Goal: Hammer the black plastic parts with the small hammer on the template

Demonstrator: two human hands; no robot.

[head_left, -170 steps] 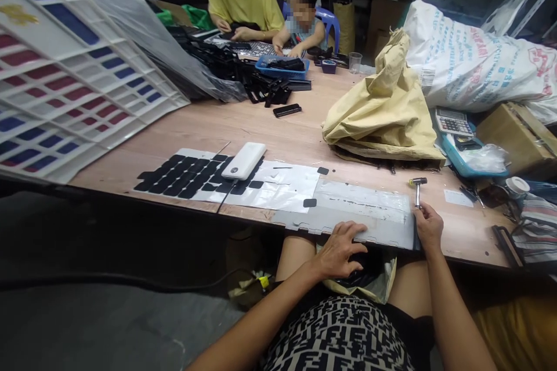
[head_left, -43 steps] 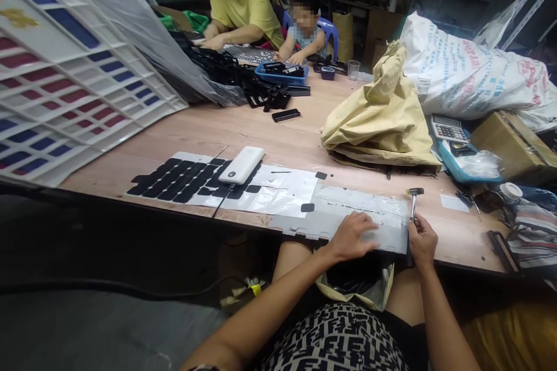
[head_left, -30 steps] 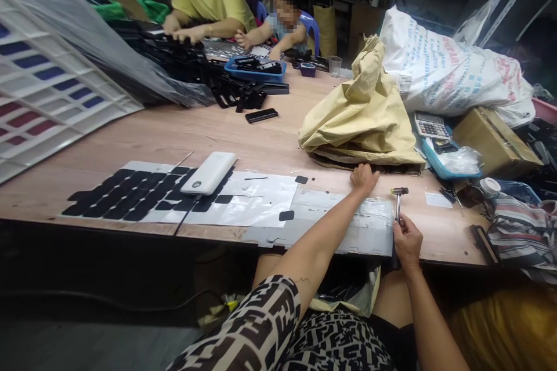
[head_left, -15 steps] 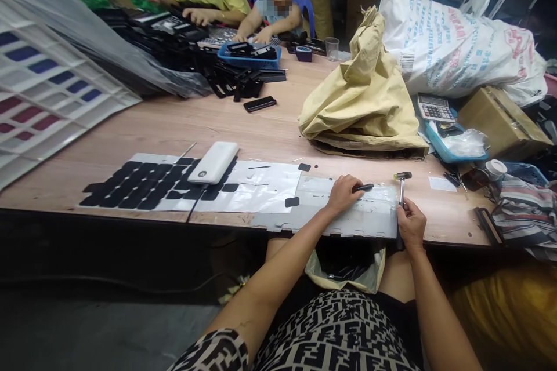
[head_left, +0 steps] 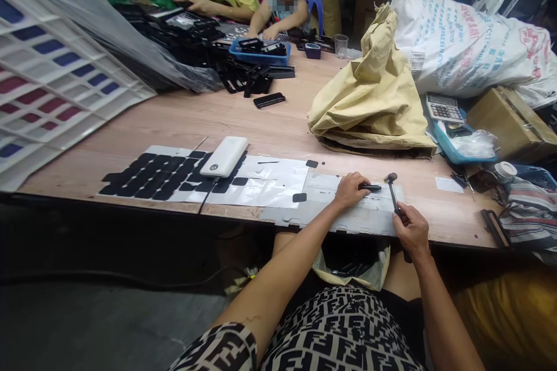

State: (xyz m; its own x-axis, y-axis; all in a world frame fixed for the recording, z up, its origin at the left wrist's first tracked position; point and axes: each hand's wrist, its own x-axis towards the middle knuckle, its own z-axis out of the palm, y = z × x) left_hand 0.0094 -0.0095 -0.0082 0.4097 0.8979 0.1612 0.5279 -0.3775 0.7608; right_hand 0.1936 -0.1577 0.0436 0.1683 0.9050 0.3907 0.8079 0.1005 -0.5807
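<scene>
My left hand [head_left: 349, 190] is closed on a small black bar-shaped piece [head_left: 371, 187], which points right over a greyish flat board [head_left: 331, 217] at the table's front edge. My right hand [head_left: 412, 231] grips a small hammer [head_left: 394, 194] by its dark handle. The hammer's head is raised close to the right end of the black piece, and I see a gap between them. Left of the board lies a white sheet [head_left: 278, 177] with rows of black rounded stickers [head_left: 150, 174]. A white power bank [head_left: 225, 156] rests on the sheet, with a dark cable from its near end.
A yellow sack [head_left: 369, 104] stands behind the board. Black parts are heaped around a blue basket [head_left: 261, 55], where two people sit. At right are a calculator [head_left: 444, 108], a cardboard box [head_left: 513, 119] and a striped cloth [head_left: 533, 208]. An open bag [head_left: 378, 269] of black pieces sits at my lap.
The hammer has swung left, its head now near the black piece. My left hand keeps its hold on that piece. The whole view has shifted slightly.
</scene>
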